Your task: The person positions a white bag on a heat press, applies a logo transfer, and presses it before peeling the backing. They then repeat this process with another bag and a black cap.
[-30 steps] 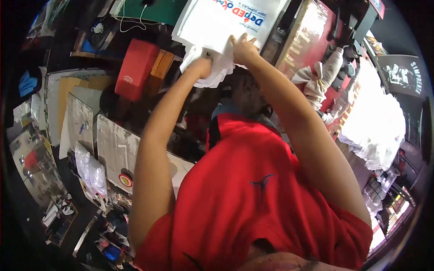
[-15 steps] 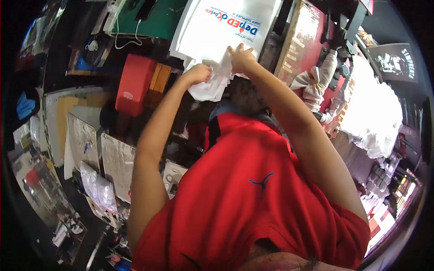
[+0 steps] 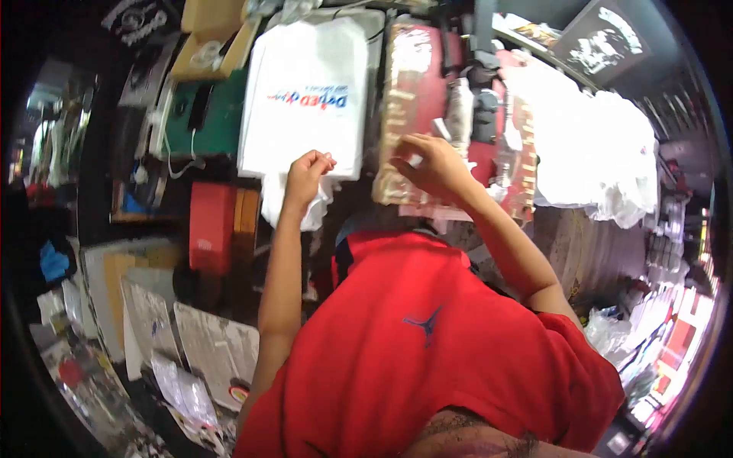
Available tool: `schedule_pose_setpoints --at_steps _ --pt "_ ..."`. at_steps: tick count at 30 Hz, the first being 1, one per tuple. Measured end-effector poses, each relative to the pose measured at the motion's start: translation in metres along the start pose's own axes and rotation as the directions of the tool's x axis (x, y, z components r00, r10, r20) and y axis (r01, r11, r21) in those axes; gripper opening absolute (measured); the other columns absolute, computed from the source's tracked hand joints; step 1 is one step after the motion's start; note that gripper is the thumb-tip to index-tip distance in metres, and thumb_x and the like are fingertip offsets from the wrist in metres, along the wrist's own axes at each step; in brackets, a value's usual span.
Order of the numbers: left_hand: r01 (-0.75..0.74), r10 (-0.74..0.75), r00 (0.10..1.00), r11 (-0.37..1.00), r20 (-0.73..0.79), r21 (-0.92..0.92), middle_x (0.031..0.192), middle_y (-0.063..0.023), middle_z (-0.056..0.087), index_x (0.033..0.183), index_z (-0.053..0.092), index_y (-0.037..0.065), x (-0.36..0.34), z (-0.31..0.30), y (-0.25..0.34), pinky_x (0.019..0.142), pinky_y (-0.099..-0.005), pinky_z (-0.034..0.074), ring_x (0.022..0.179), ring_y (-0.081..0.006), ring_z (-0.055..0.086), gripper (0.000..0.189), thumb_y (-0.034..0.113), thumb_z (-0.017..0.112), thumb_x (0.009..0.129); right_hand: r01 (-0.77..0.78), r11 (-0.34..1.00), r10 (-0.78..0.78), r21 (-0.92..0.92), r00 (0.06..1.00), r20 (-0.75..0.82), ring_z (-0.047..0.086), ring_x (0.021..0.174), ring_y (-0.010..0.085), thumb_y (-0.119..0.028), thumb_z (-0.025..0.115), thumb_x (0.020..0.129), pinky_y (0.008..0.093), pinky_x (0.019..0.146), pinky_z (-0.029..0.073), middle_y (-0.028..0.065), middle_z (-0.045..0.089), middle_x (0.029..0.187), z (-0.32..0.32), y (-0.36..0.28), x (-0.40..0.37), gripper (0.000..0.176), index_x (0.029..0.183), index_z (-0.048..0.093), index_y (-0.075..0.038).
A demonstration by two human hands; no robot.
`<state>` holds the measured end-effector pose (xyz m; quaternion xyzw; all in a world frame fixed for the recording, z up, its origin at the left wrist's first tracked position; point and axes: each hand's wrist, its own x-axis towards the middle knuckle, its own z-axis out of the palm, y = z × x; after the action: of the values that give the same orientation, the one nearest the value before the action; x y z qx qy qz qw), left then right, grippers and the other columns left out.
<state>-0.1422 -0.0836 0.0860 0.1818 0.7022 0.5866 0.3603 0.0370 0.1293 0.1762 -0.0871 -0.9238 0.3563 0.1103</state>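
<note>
A stack of white plastic bags [image 3: 305, 99] lies at the upper middle, the top one printed in red and blue. My left hand [image 3: 307, 180] is at the stack's near edge, its fingers curled together; what they hold, if anything, is too small to make out. Farther right, my right hand [image 3: 431, 166] is over the near part of a worn red board with a taped edge [image 3: 416, 99]. Its fingers are bent with a gap between thumb and forefinger, and nothing shows in them.
Left of the stack are a green board [image 3: 217, 122] with a white cable, an open cardboard box [image 3: 217, 30] and a red box [image 3: 211, 227]. A large pile of white bags [image 3: 588, 145] lies at the right. Stained flat boards [image 3: 217, 347] stand at the lower left.
My right hand has left the printed bags and moved right, over the red board. My left hand remains near the stack's lower edge. The view has shifted, and the whole bag stack now shows.
</note>
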Motion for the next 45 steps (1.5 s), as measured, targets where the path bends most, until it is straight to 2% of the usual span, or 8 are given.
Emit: schedule_pose_setpoints --at_steps 3,6,10,13,20,24,30,45 --pt "-0.247 0.26 0.963 0.956 0.07 -0.159 0.085 -0.0057 0.067 0.078 0.06 0.003 0.018 0.085 0.025 0.083 -0.0282 0.048 0.084 -0.0116 0.061 0.03 0.018 0.052 0.103 -0.227 0.974 0.222 0.005 0.95 -0.218 0.064 0.079 0.0336 -0.027 0.068 0.091 0.0444 0.073 0.051 0.0151 0.063 0.08 -0.04 0.046 -0.063 0.026 0.084 0.063 -0.002" --pt "-0.409 0.408 0.9 0.912 0.154 -0.03 0.087 -0.0049 0.066 0.091 0.066 0.0 0.046 0.185 0.06 0.081 -0.0281 0.048 0.084 -0.0126 0.06 0.021 0.018 0.059 0.1 -0.16 0.959 0.115 -0.232 0.974 -0.195 0.062 0.076 0.0325 -0.028 0.068 0.09 0.0446 0.071 0.05 0.0131 0.059 0.076 -0.042 0.102 -0.118 0.026 0.08 0.064 -0.004" --pt "-0.652 0.768 0.641 0.538 0.008 0.534 0.134 -0.0238 0.047 0.137 0.044 0.0 0.106 0.299 0.071 0.106 -0.0505 0.036 0.127 -0.0391 0.045 0.075 0.053 0.068 0.089 0.088 0.966 -0.16 -0.242 0.941 -0.297 0.064 0.08 0.0312 -0.023 0.067 0.086 0.0433 0.073 0.051 0.0109 0.065 0.081 -0.033 0.134 -0.137 0.02 0.077 0.065 -0.006" --pt "-0.431 0.685 0.719 0.571 -0.117 0.698 0.149 -0.0288 0.034 0.151 0.027 0.002 0.109 0.343 0.089 0.113 -0.0551 0.029 0.14 -0.045 0.033 0.101 0.073 0.057 0.085 0.086 0.949 -0.196 -0.302 0.914 -0.356 0.061 0.077 0.0282 -0.024 0.066 0.083 0.0418 0.074 0.05 0.0102 0.062 0.079 -0.025 0.143 -0.142 0.018 0.077 0.064 -0.007" --pt "-0.171 0.519 0.818 0.632 -0.249 0.756 0.139 -0.0312 0.046 0.141 0.031 -0.003 0.123 0.342 0.094 0.106 -0.0499 0.041 0.13 -0.0464 0.045 0.094 0.052 0.076 0.08 0.097 0.949 -0.195 -0.299 0.927 -0.319 0.061 0.082 0.0262 -0.028 0.064 0.084 0.0403 0.077 0.048 0.0092 0.061 0.078 -0.019 0.154 -0.146 0.023 0.073 0.064 -0.009" --pt "-0.142 0.244 0.959 0.853 -0.142 0.502 0.137 -0.0359 0.048 0.14 0.025 -0.011 0.137 0.31 0.096 0.106 -0.0447 0.042 0.126 -0.0432 0.052 0.108 0.046 0.086 0.071 0.089 0.939 -0.193 -0.331 0.935 -0.297 0.062 0.08 0.0268 -0.027 0.063 0.081 0.0414 0.077 0.049 0.0094 0.064 0.079 -0.016 0.155 -0.142 0.021 0.073 0.064 -0.008" --pt "-0.027 0.035 0.999 0.954 -0.021 0.299 0.103 -0.0213 0.072 0.095 0.07 -0.012 0.137 0.29 0.092 0.085 -0.0401 0.053 0.096 -0.0266 0.069 0.069 0.049 0.087 0.065 0.084 0.934 -0.199 -0.347 0.929 -0.311 0.062 0.078 0.0282 -0.024 0.065 0.079 0.042 0.075 0.049 0.0101 0.063 0.073 -0.021 0.146 -0.145 0.019 0.068 0.063 -0.008" --pt "0.167 -0.154 0.986 0.933 -0.064 0.318 0.125 -0.022 0.067 0.122 0.066 -0.007 0.154 0.295 0.079 0.096 -0.0463 0.049 0.114 -0.0312 0.065 0.094 0.064 0.083 0.063 -0.054 0.828 -0.11 -0.558 0.96 -0.256 0.066 0.057 0.0332 -0.031 0.051 0.089 0.0476 0.062 0.049 0.0169 0.065 0.059 -0.008 0.133 -0.141 0.046 0.052 0.064 -0.008"
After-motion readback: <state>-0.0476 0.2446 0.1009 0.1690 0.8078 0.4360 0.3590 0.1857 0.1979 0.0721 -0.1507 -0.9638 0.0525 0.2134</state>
